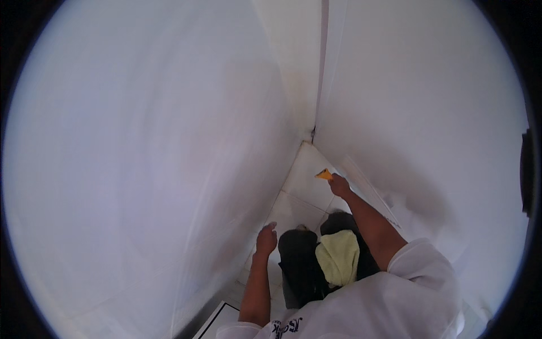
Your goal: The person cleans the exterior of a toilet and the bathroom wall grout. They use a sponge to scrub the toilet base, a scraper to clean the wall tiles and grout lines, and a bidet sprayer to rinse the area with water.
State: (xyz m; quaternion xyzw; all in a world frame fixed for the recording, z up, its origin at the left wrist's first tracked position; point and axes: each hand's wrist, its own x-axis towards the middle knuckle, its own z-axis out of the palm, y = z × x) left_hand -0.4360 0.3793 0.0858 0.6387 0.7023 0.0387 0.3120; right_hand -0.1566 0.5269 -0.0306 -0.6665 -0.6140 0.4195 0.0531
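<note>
My right hand [340, 186] is closed around a small orange-yellow hand tool [324, 174]. The tool widens toward its far end and looks like a scraper, though its exact kind is hard to make out. It is held over the pale floor tiles, near the right wall. My left hand [266, 240] hangs beside the left wall with nothing visible in it, its thumb and fingers slightly apart. A light yellow-green cloth [338, 257] lies across my lap, over dark trousers.
White walls, one at left [169, 148] and one at right [406, 106], close in toward a narrow corner [312, 134] ahead. Tiled floor [296, 207] runs between them. A white board with a black edge line [218, 320] stands at lower left. A dark object [526, 173] sits at the far right rim.
</note>
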